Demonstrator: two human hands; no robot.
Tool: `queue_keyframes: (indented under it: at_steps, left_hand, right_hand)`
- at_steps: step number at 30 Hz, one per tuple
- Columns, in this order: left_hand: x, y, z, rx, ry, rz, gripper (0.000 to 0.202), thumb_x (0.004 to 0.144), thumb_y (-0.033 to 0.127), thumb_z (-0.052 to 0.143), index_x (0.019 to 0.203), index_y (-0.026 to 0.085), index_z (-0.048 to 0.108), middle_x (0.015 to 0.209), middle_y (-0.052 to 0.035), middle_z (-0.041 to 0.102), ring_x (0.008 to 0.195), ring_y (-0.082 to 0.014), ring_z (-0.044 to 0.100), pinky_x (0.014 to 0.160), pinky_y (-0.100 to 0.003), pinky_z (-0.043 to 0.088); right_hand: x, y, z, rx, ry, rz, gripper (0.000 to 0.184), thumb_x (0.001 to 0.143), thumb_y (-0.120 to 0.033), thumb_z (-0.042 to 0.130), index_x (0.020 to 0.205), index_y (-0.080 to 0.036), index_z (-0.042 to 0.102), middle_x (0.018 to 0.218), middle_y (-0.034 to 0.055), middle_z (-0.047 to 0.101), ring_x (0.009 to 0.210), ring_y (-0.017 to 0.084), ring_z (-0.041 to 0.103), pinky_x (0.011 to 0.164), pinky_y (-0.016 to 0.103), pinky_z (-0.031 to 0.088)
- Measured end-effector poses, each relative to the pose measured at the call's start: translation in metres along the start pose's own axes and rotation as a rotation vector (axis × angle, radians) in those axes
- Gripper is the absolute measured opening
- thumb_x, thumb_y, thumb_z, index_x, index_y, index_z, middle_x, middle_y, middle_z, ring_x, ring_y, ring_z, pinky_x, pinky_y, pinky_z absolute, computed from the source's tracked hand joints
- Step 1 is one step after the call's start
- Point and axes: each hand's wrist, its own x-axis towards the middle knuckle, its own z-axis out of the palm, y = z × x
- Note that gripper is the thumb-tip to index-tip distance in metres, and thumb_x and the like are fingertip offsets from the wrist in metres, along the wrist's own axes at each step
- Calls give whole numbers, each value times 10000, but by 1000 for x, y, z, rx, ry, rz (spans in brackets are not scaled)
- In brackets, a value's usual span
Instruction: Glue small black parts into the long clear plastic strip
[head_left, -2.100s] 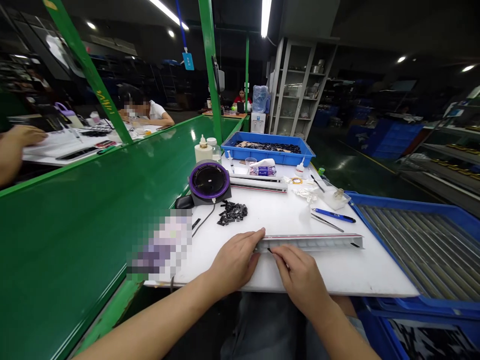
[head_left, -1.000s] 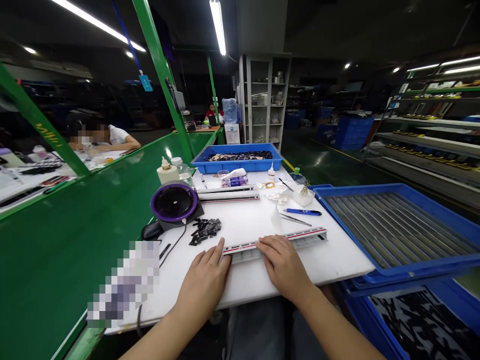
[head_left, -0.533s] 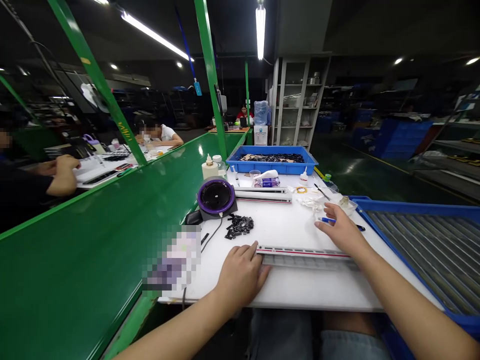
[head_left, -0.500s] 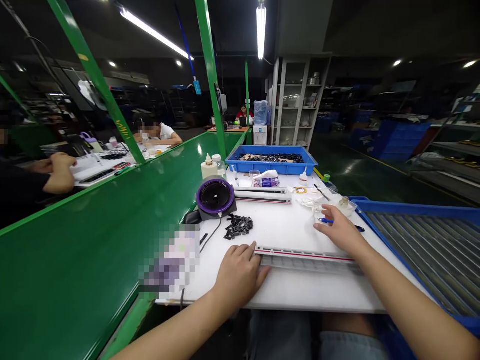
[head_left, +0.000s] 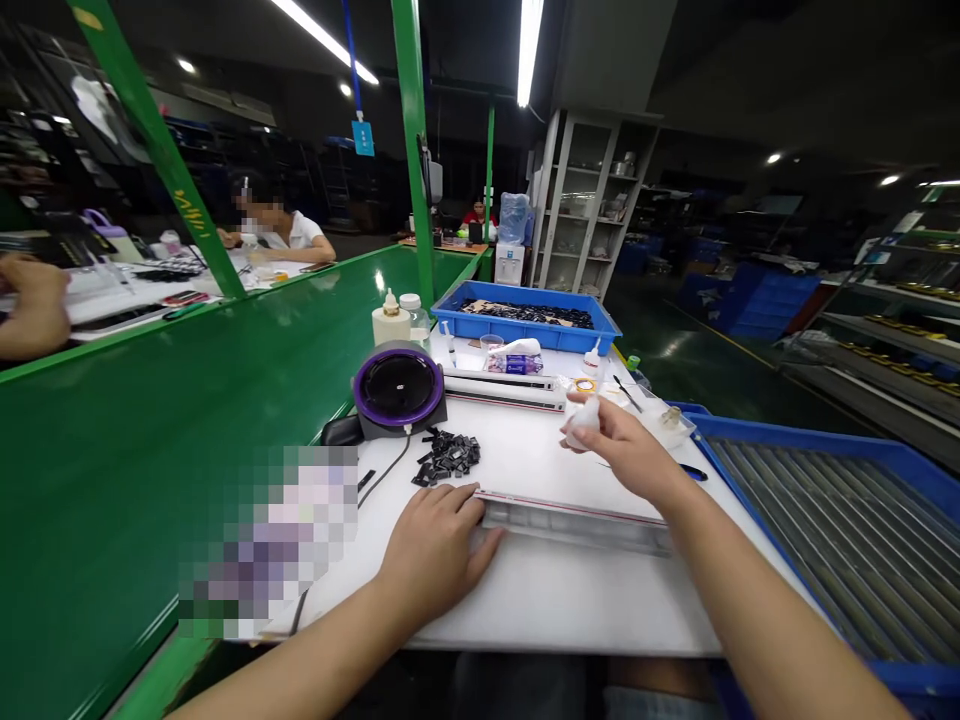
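Observation:
My left hand [head_left: 439, 540] is closed around the left end of a long white strip with a thin red line [head_left: 570, 507], which lies across the near part of the white table. A see-through or silvery lower side shows along the strip's near face. My right hand [head_left: 619, 440] is raised above the table beyond the strip, its fingers closed on a crumpled white tissue [head_left: 583, 420]. Left of the strip's far side lies a pile of small black pieces [head_left: 452, 456]. Behind the tissue, similar long white strips [head_left: 502, 390] lie side by side.
A round black device with a purple rim [head_left: 399, 387] stands at the left, its cable on the table. At the back are bottles [head_left: 391, 325] and a blue bin of black parts [head_left: 525, 330]. A blue tray [head_left: 716, 430] sits to the right, a green partition [head_left: 225, 400] to the left.
My right hand has picked up the crumpled white tissue and moved left with it. My left hand stays on the strip's end. The whole view has shifted slightly.

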Motion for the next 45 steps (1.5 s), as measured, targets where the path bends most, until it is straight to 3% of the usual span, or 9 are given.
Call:
queue_keyframes:
  at_steps: [3, 6, 10, 14, 17, 21, 28, 31, 45]
  left_hand:
    - [0, -1, 2, -21, 8, -28, 207, 845, 393, 577, 828, 208, 666, 1066, -82, 709, 967, -290, 635, 812, -479, 526]
    - [-1, -1, 4, -26, 17, -45, 201, 840, 393, 586, 815, 210, 666, 1067, -79, 709, 958, -285, 636, 799, -471, 532]
    - [-1, -1, 5, -23, -4, -45, 213, 850, 399, 570, 829, 210, 665, 1066, -78, 705, 953, -284, 633, 789, -467, 539]
    - [3, -2, 5, -26, -11, -41, 217, 857, 401, 560, 844, 212, 665, 1059, -78, 699, 947, -274, 628, 788, -453, 542]
    - [4, -3, 7, -31, -12, -34, 214, 858, 403, 563, 854, 215, 665, 1059, -72, 696, 945, -271, 626, 785, -451, 544]
    - [2, -3, 6, -39, -12, -32, 214, 854, 406, 572, 885, 217, 666, 1067, -72, 691, 950, -273, 625, 780, -454, 545]
    - [2, 0, 3, -47, -2, -39, 205, 827, 381, 610, 930, 212, 663, 1033, -84, 688, 926, -263, 626, 768, -433, 545]
    - [1, 1, 3, -62, -9, -55, 198, 825, 380, 614, 923, 215, 662, 1022, -83, 686, 926, -259, 624, 784, -430, 542]
    - [-1, 3, 2, -88, -56, -81, 226, 841, 413, 597, 931, 214, 654, 1046, -76, 676, 950, -265, 611, 809, -445, 530]
  right_hand:
    - [6, -12, 34, 403, -8, -133, 509, 862, -415, 588, 1306, -231, 419, 897, 26, 606, 702, 146, 561, 639, 294, 465]
    - [6, -6, 60, 692, 43, -179, 372, 820, -365, 614, 1141, -275, 449, 720, -29, 557, 534, 106, 415, 509, 238, 339]
    - [-1, 5, 64, 911, 117, -85, 252, 768, -308, 626, 988, -255, 516, 581, -78, 390, 439, 70, 196, 437, 214, 187]
    - [-5, 8, 57, 952, 152, -10, 201, 737, -327, 626, 902, -218, 590, 575, -81, 256, 449, 72, 160, 423, 223, 175]
    - [-8, 9, 65, 886, 226, -53, 219, 818, -418, 595, 820, -200, 607, 549, -76, 262, 437, 65, 194, 427, 221, 183]
    - [-19, 10, 82, 541, 323, -251, 316, 868, -455, 607, 725, -174, 625, 501, -54, 355, 432, 69, 279, 413, 222, 217]
    - [-34, 6, 92, -21, 246, -549, 197, 895, -308, 575, 770, -185, 663, 653, 23, 648, 540, 135, 568, 514, 265, 450]
    - [-33, 8, 94, -79, 251, -576, 167, 895, -269, 574, 776, -189, 659, 699, 26, 678, 597, 145, 616, 554, 266, 478]
    - [-31, 13, 97, -131, 243, -555, 125, 890, -227, 589, 789, -190, 653, 685, 4, 664, 573, 124, 587, 554, 249, 455]
